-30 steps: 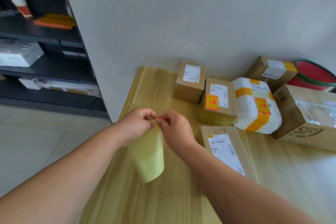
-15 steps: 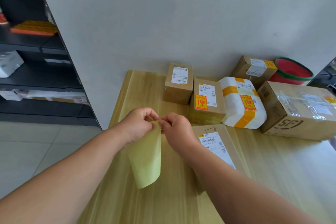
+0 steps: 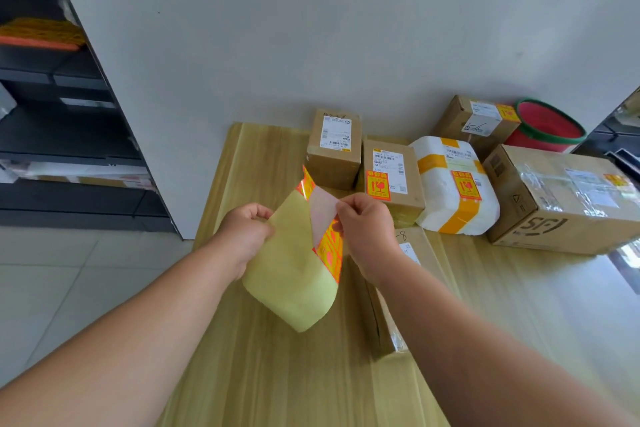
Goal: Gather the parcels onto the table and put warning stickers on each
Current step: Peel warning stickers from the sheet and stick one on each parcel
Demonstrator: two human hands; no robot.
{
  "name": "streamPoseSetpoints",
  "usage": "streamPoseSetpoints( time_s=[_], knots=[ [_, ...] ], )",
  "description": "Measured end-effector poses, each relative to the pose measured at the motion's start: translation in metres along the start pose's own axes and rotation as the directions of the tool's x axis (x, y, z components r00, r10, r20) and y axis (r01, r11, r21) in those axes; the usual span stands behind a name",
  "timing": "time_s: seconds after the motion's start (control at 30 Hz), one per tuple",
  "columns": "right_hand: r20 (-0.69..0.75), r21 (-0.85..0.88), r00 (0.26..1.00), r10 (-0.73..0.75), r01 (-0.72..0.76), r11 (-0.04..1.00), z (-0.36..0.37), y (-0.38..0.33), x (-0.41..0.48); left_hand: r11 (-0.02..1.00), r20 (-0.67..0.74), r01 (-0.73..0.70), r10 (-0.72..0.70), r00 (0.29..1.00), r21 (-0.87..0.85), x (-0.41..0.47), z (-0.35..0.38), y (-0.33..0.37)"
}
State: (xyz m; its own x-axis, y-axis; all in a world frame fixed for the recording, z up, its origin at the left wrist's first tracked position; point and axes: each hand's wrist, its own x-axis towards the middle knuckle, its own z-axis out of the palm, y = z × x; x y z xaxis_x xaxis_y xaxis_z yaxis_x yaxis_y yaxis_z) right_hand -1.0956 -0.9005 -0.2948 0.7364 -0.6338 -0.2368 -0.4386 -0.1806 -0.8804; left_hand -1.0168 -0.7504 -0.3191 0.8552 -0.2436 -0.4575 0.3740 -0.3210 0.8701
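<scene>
A person's right hand (image 3: 367,232) is pinching a half-lifted warning sticker (image 3: 323,215) while the left hand (image 3: 247,230) is gripping its yellow backing sheet (image 3: 291,281) above the wooden table (image 3: 263,374), where a small carton (image 3: 334,149) and a white foam parcel (image 3: 453,187) are sitting near the wall.

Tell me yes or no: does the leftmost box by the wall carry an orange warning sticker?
No, the leftmost box shows only a white shipping label on its visible faces.
</scene>
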Motion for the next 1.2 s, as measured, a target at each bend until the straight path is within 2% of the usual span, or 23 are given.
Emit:
streamPoseSetpoints(
  time_s=[0.17, 0.3, 0.4, 0.47, 0.53, 0.57, 0.63, 0.73, 0.87, 1.07, 1.2],
  knots=[
    [-0.079, 0.024, 0.996, 0.042, -0.040, 0.999, -0.006, 0.000, 0.002, 0.985, -0.123, 0.150, -0.160, 0.979, -0.084, 0.016, 0.002, -0.026],
    [-0.089, 0.019, 0.996, 0.012, -0.010, 1.000, -0.008, 0.000, -0.002, 0.969, -0.215, 0.231, -0.244, 0.946, -0.086, 0.026, -0.002, -0.050],
    [-0.060, -0.027, 0.997, -0.039, 0.037, 0.999, -0.004, 0.004, -0.007, 0.956, -0.203, 0.281, -0.293, 0.934, -0.085, 0.028, -0.005, -0.064],
    [-0.018, -0.085, 0.997, -0.076, 0.074, 0.994, -0.002, 0.009, -0.010, 0.952, -0.165, 0.306, -0.304, 0.938, -0.012, 0.026, -0.004, -0.067],
    [0.022, -0.145, 0.994, -0.107, 0.109, 0.983, -0.001, 0.015, -0.012, 0.930, -0.186, 0.305, -0.269, 0.945, 0.205, 0.019, -0.003, -0.065],
    [0.040, -0.170, 0.992, -0.123, 0.128, 0.977, -0.001, 0.018, -0.014, 0.907, -0.224, 0.287, -0.224, 0.949, 0.308, 0.016, -0.002, -0.063],
    [0.077, -0.190, 0.986, -0.150, 0.162, 0.968, -0.002, 0.023, -0.016, 0.913, -0.228, 0.194, -0.116, 0.967, 0.360, 0.009, 0.004, -0.054],
    [0.121, -0.156, 0.980, -0.158, 0.176, 0.972, -0.006, 0.031, -0.021, 0.987, -0.082, 0.101, -0.092, 0.992, 0.121, -0.003, 0.017, -0.035],
    [0.173, -0.121, 0.963, -0.205, 0.228, 0.966, -0.017, 0.041, -0.026, 0.991, 0.034, 0.135, -0.135, 0.990, 0.012, -0.017, 0.036, -0.018],
    [0.248, -0.094, 0.928, -0.279, 0.309, 0.946, -0.041, 0.057, -0.024, 0.995, 0.017, 0.100, -0.101, 0.995, 0.014, -0.037, 0.063, -0.006],
    [0.276, -0.068, 0.926, -0.259, 0.288, 0.955, -0.064, 0.066, -0.022, 0.999, -0.033, 0.050, -0.049, 0.998, 0.013, -0.049, 0.083, -0.002]
  ],
)
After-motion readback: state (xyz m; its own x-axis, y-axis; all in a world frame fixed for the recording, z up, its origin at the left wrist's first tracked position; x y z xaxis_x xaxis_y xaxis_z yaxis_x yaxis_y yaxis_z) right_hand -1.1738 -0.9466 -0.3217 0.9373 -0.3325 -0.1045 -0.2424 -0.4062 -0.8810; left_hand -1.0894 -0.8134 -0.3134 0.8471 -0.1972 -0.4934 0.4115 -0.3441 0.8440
